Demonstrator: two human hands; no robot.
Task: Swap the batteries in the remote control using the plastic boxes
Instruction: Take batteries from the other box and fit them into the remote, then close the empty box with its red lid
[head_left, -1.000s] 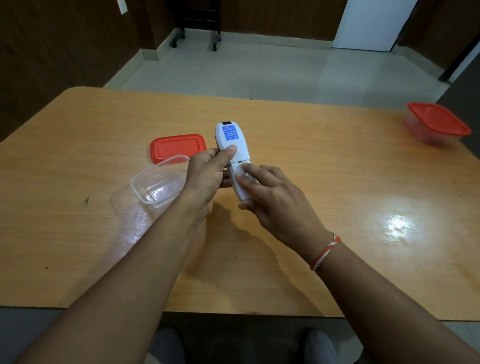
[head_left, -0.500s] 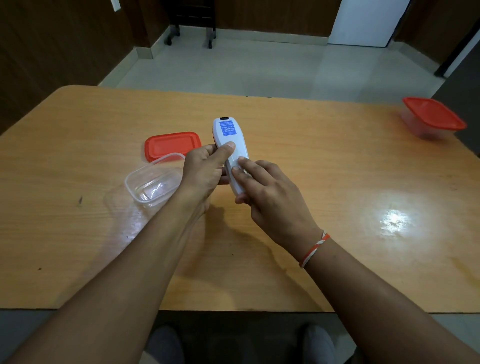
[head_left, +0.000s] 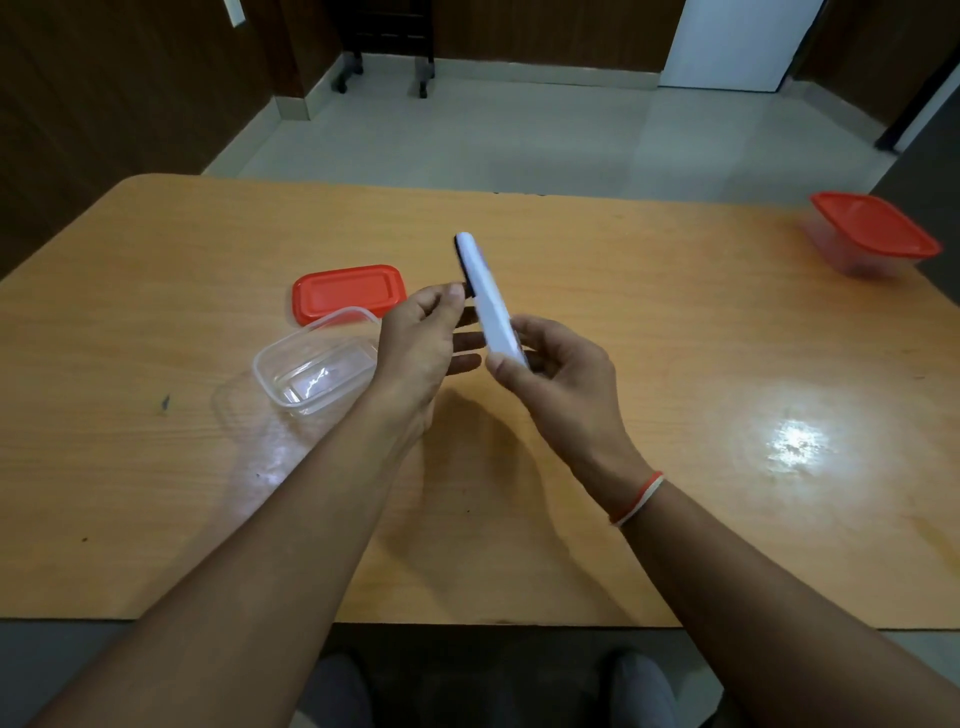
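Note:
The white remote control (head_left: 485, 296) is held above the table, turned on its edge so its dark front faces left. My right hand (head_left: 561, 384) grips its near end. The thumb of my left hand (head_left: 415, 353) presses the remote's dark side near the middle, with the fingers reaching under it. An open clear plastic box (head_left: 317, 371) sits just left of my left wrist and looks empty. Its red lid (head_left: 345, 291) lies flat behind it. No batteries are visible.
A second clear box with a red lid (head_left: 872, 234) on it stands at the far right corner of the wooden table (head_left: 675, 338). A bright light glare lies on the tabletop to the right. Beyond the table is tiled floor.
The remote has rolled from back-up, with its blue label showing, onto its edge. My right hand shifted from pressing the back cover to gripping the near end, and my left fingers loosened.

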